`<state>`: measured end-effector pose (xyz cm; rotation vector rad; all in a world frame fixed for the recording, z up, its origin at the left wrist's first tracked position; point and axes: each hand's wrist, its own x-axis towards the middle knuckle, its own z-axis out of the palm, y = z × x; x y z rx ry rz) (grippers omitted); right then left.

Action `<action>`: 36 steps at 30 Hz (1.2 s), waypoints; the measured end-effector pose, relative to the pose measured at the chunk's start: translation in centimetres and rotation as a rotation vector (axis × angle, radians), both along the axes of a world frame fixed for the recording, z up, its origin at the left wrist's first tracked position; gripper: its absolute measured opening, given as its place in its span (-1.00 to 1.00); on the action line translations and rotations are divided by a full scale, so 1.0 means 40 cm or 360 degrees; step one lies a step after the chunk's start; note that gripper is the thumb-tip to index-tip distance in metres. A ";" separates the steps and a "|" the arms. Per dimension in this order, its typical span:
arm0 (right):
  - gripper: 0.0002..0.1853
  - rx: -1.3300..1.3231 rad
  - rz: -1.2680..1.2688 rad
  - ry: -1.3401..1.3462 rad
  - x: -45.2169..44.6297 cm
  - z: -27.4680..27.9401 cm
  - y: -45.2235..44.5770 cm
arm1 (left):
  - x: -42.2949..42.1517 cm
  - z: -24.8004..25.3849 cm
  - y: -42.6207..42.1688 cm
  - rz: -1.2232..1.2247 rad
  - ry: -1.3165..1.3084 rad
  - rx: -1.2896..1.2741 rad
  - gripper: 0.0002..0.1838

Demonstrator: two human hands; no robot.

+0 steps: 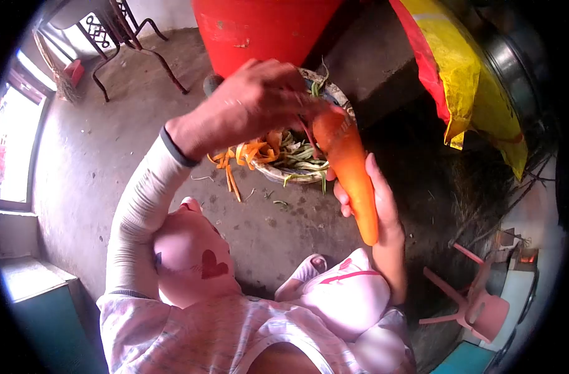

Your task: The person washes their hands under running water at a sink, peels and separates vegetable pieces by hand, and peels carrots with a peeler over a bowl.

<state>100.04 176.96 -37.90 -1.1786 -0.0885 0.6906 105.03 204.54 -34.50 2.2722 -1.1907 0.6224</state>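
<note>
A large orange carrot (353, 177) is tilted across the middle of the view, its thick end up and its narrow end toward my lap. My right hand (384, 193) is wrapped round its lower half. Over the thick end, my left hand (256, 96) is closed on a thin reddish tool, which looks like a peeler (310, 137); the fingers hide most of it. Below the hands on the floor is a round basin (342, 100) with orange carrot peels (266, 149) and green vegetable scraps (300, 156). Some peels hang over its rim.
Behind the basin stands a big red tub (259, 31). A yellow and red sack (462, 68) hangs at the upper right near a metal pot (515, 68). A pink chair (481, 311) is at the lower right. A metal-legged table (119, 37) and a broom (54, 68) are at the upper left.
</note>
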 end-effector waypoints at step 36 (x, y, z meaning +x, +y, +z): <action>-0.35 0.0170 -0.0197 0.0248 -0.008 0.036 0.023 | 0.001 0.006 0.016 0.0082 0.0032 -0.0078 -0.53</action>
